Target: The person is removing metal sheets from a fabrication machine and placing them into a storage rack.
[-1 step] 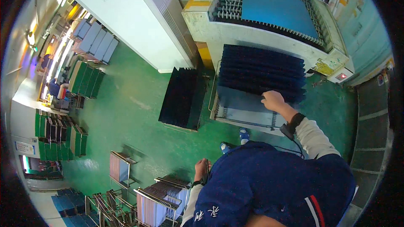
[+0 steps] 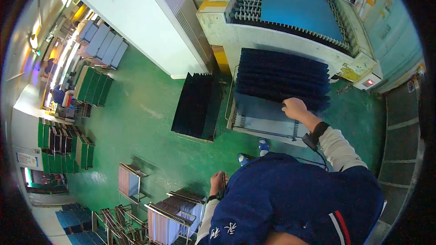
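My right hand reaches over a rack of thin dark blue panels that stand on edge, one behind another. Its fingers are closed at the upper edge of the nearest dark panel. This panel leans back against the others, above the pale front part of the rack. Low by my body, my left hand is curled, with a dark narrow thing along its side that I cannot make out. A black band with a cable sits at my right wrist.
Beyond the rack stands a roller machine with a blue sheet on its rollers. A second rack of dark panels is on the green floor to the left. Several metal racks stand at lower left, near a tall white cabinet.
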A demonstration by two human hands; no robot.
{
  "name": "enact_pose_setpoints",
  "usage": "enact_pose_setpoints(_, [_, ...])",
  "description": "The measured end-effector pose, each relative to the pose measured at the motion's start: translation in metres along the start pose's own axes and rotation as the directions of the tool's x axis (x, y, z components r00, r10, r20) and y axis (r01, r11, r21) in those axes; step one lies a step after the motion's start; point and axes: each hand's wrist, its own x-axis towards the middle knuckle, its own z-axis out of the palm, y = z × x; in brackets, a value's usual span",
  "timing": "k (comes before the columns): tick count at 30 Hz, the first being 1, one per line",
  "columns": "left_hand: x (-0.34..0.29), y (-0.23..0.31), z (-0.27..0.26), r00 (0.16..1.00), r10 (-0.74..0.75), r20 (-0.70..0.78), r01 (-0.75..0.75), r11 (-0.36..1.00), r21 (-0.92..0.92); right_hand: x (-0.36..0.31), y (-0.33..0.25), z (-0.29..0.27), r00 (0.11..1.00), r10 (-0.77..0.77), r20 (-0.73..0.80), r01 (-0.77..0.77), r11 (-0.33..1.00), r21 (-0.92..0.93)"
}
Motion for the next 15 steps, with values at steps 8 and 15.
enact_pose_setpoints(8, [-0.006,0.007,0.019,0.989,-0.031,-0.145,0.048,0.993,0.111,0.002,-0.002,-0.007,0.999,0.031,0.011,-0.031,1.000,-0.001])
enact_pose_setpoints(15, [-0.009,0.008,0.025,0.992,0.001,-0.127,0.010,0.997,0.082,0.004,0.000,-0.005,1.000,0.014,0.022,-0.014,1.000,-0.012])
